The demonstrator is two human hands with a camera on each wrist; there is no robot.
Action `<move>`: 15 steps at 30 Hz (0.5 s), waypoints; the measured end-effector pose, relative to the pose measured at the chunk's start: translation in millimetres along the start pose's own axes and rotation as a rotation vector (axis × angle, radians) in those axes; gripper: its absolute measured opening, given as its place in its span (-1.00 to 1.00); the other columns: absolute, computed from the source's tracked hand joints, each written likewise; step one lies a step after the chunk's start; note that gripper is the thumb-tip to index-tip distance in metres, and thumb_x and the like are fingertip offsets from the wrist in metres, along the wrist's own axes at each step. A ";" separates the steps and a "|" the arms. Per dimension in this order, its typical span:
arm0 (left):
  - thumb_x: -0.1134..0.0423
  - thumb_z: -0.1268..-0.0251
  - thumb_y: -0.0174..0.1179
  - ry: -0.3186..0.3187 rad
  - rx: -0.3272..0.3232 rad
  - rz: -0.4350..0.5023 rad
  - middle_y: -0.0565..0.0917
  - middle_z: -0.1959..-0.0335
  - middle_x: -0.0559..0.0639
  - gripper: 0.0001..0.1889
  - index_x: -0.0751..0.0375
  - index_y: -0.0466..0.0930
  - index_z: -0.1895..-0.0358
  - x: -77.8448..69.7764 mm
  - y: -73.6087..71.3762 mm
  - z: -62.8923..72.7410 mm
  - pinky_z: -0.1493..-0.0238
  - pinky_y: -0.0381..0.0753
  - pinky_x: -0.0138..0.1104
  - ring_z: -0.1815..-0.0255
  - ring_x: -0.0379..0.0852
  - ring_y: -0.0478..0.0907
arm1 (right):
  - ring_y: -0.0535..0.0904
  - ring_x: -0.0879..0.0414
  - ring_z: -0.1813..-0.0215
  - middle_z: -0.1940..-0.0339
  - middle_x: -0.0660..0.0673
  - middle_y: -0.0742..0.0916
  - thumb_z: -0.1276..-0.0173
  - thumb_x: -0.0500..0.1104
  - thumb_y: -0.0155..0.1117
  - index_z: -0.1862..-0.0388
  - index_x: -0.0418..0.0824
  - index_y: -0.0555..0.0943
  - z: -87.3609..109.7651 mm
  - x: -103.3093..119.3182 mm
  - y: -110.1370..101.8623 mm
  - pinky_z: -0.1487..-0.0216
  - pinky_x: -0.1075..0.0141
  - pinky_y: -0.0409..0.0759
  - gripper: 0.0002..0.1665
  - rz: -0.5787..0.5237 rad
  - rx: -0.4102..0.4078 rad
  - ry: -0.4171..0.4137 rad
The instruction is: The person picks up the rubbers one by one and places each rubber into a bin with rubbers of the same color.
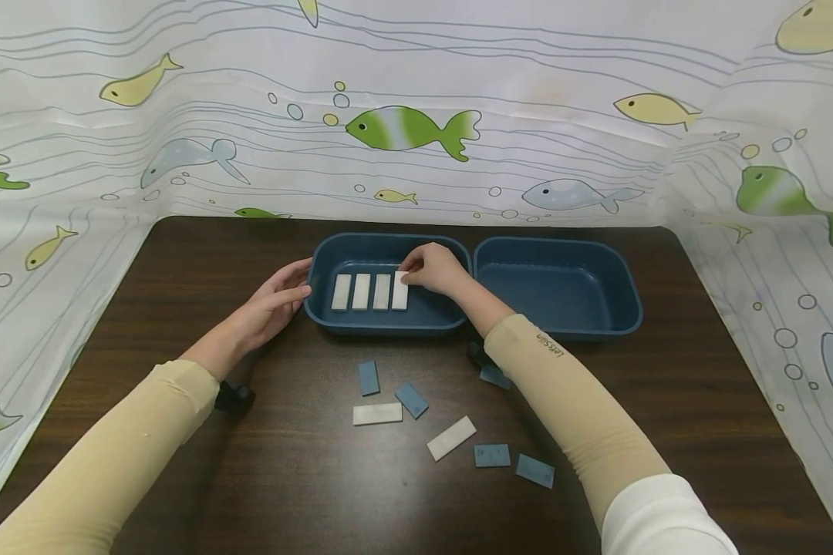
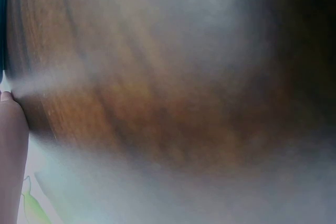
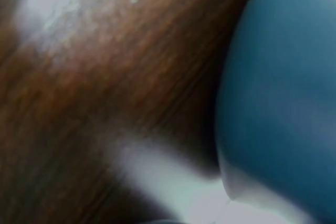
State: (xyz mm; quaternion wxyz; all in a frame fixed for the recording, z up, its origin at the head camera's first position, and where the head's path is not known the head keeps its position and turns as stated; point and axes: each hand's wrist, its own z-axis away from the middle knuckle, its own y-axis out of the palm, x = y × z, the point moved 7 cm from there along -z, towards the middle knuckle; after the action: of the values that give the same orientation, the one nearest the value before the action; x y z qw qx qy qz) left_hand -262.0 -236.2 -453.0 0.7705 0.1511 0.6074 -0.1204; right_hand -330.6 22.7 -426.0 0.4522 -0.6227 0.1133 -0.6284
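Observation:
In the head view, my right hand (image 1: 439,268) reaches into the left blue tray (image 1: 389,330). Its thumb and fingertips pinch the upper end of a white rectangular tile (image 1: 399,294). That tile is the rightmost in a row; to its left lie a second white tile (image 1: 382,293), a third (image 1: 362,292) and a fourth (image 1: 342,293), side by side and roughly parallel. Against the left end of this tray rests my left hand (image 1: 272,302), with fairly straight fingers and the thumb at the rim. The left wrist view shows mostly blurred tabletop; in the right wrist view, a blue tray wall (image 3: 278,103) fills the right side.
A second blue tray (image 1: 562,335) stands directly right of the first. Before them on the dark wooden table (image 1: 284,462) lie loose white tiles (image 1: 378,414) and several smaller blue tiles (image 1: 492,455). A fish-patterned curtain (image 1: 416,69) surrounds the table's back and sides.

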 end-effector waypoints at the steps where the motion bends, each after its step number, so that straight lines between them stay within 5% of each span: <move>1: 0.26 -0.69 -0.02 -0.003 0.000 0.000 0.11 -0.69 0.09 -0.32 0.18 -0.06 -0.72 0.3 -0.2 -0.7 -0.59 0.21 -0.40 -0.60 -0.18 0.16 | 0.68 -0.06 -0.07 -0.05 -0.26 0.81 -0.50 -0.22 0.40 -0.09 -0.30 0.79 -0.1 0.0 0.1 -0.13 0.14 0.67 -0.74 0.001 -0.001 -0.001; 15: 0.24 -0.69 0.02 -0.004 0.009 0.016 0.10 -0.69 0.10 -0.30 0.17 -0.06 -0.72 -0.7 -3.8 -5.8 -0.60 0.20 -0.39 -0.60 -0.18 0.16 | 0.67 -0.03 -0.02 -0.03 -0.25 0.82 -0.50 -0.22 0.41 -0.08 -0.30 0.79 -4.3 -0.8 -0.7 -0.10 0.16 0.67 -0.74 0.007 -0.005 -0.004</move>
State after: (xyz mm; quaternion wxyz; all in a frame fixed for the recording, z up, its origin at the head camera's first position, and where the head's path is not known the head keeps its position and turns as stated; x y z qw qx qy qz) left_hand -268.8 -237.6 -453.9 0.7721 0.1594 0.6039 -0.1172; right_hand -334.9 21.9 -427.0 0.4532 -0.6247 0.1162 -0.6252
